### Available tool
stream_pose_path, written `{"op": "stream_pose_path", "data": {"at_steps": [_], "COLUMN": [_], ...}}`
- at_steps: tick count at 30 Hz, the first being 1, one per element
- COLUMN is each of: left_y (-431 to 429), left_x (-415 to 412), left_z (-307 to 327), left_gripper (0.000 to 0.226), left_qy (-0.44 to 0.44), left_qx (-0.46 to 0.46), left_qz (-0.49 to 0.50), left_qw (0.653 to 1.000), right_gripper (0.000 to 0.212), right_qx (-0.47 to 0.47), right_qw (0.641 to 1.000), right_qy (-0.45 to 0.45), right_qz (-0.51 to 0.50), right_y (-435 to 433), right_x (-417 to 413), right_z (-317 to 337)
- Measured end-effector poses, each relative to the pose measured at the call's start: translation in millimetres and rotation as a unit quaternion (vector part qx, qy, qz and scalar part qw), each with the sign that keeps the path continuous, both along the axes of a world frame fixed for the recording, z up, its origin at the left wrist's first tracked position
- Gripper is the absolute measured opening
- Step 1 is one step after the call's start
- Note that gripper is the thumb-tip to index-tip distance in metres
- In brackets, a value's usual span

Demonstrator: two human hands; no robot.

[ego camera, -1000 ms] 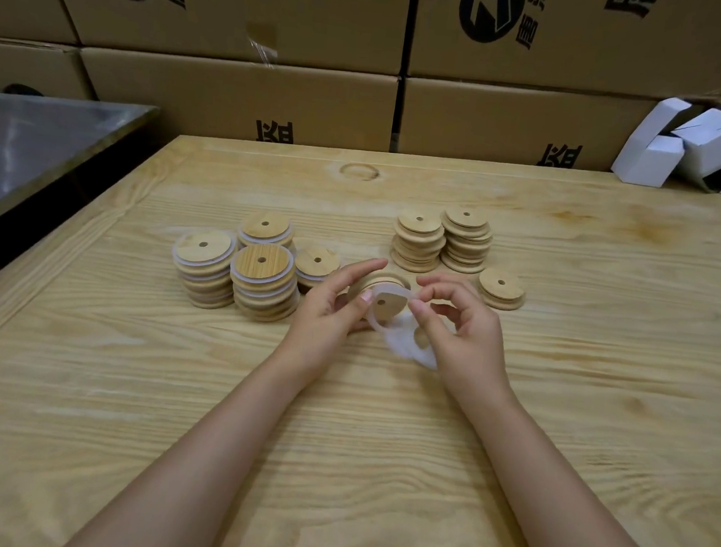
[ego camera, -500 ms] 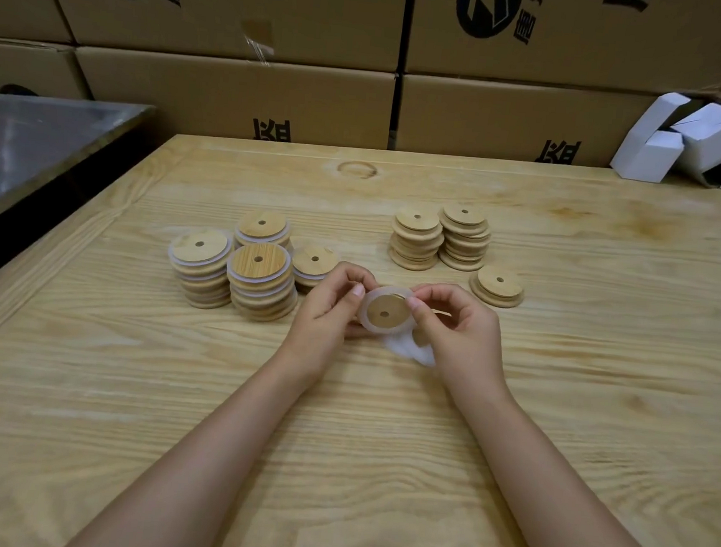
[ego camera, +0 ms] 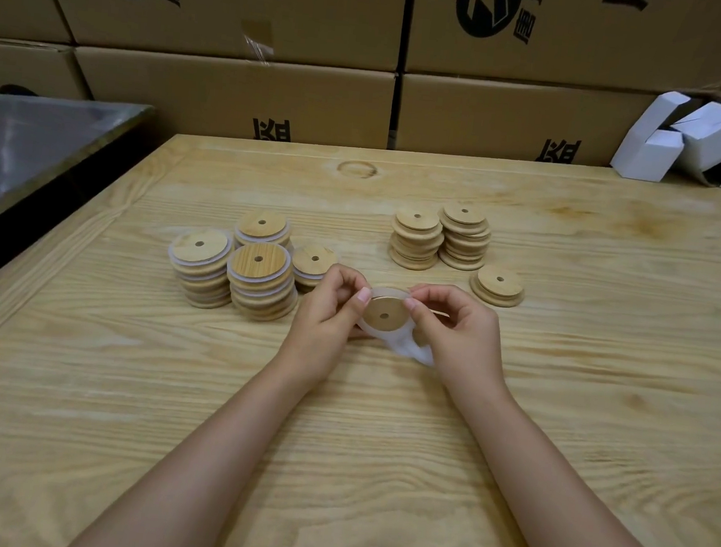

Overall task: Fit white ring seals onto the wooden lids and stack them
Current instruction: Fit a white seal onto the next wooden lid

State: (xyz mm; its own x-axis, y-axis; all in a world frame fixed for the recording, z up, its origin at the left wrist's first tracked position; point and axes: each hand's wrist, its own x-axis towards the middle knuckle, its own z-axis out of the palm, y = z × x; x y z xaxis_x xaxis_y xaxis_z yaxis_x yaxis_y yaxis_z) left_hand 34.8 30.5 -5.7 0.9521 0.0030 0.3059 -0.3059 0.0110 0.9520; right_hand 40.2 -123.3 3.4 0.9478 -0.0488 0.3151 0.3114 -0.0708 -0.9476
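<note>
A wooden table (ego camera: 348, 446) carries the work. A grey metal surface (ego camera: 25, 148) stands to its left, and cardboard boxes (ego camera: 234, 96) stacked in two rows form a wall along the far side. Small white cartons (ego camera: 706, 138), at least three, lie at the far right corner. At the table centre, the left hand (ego camera: 324, 314) and right hand (ego camera: 458, 330) hold one lid (ego camera: 383, 316) tilted, face toward the camera, just above the surface. The left fingers and thumb are curled and grip the lid's left edge. The right thumb and forefinger pinch the ring seal (ego camera: 387, 293) that runs around the lid's rim. The fingers cover both sides of the rim, so how fully the seal sits cannot be told. A small pile of loose seals (ego camera: 413, 350) lies on the table, partly under the right hand; their number cannot be counted. Left of the hands stand four sealed stacks (ego camera: 260, 282), close together, with white edges between the lids. To the far right of the hands stand three plain stacks (ego camera: 416, 243): two tall ones touching and one low one near them. Each top lid has one centre hole. The boxes bear black round logos and black characters, cut off by the frame and not readable.
</note>
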Motion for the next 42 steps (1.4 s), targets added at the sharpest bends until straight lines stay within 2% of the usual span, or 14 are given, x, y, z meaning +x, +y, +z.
{"op": "stream_pose_path", "data": {"at_steps": [3, 8, 21, 25, 32, 34, 37, 42], "left_y": [-0.3, -0.5, -0.7, -0.1, 1.5, 2.1, 2.4, 8.0], "left_x": [0.8, 1.4, 1.8, 2.4, 4.2, 3.4, 1.8, 1.6], "left_z": [-1.1, -0.5, -2.5, -3.7, -1.6, -0.8, 0.9, 1.2], "left_gripper": [0.014, 0.003, 0.005, 0.020, 0.021, 0.022, 0.026, 0.029], "left_qy": [-0.004, -0.016, -0.005, -0.004, 0.006, -0.017, -0.076, -0.119], "left_qx": [0.000, 0.026, 0.002, 0.012, 0.037, 0.062, 0.145, 0.226], "left_qz": [-0.001, 0.021, 0.007, 0.018, 0.046, 0.061, 0.094, 0.100], "left_qw": [1.000, 0.999, 1.000, 1.000, 0.998, 0.996, 0.982, 0.962], "right_gripper": [0.019, 0.019, 0.012, 0.014, 0.018, 0.017, 0.013, 0.012], "right_qx": [-0.002, -0.013, 0.003, 0.002, -0.010, -0.014, -0.005, 0.008], "right_qw": [1.000, 1.000, 1.000, 1.000, 0.999, 0.999, 0.999, 0.999], "right_qy": [-0.002, -0.004, 0.021, 0.026, 0.040, 0.042, 0.043, 0.042], "right_qz": [0.000, -0.005, -0.003, -0.008, -0.010, -0.011, -0.012, -0.019], "right_y": [-0.3, -0.2, -0.2, -0.6, -0.7, -1.2, -2.9, -2.3], "right_x": [0.8, 1.0, -1.4, -0.4, 1.7, 2.3, 2.2, 0.7], "right_z": [-0.4, 0.2, 4.2, 3.7, 2.9, 2.9, 2.5, 0.9]}}
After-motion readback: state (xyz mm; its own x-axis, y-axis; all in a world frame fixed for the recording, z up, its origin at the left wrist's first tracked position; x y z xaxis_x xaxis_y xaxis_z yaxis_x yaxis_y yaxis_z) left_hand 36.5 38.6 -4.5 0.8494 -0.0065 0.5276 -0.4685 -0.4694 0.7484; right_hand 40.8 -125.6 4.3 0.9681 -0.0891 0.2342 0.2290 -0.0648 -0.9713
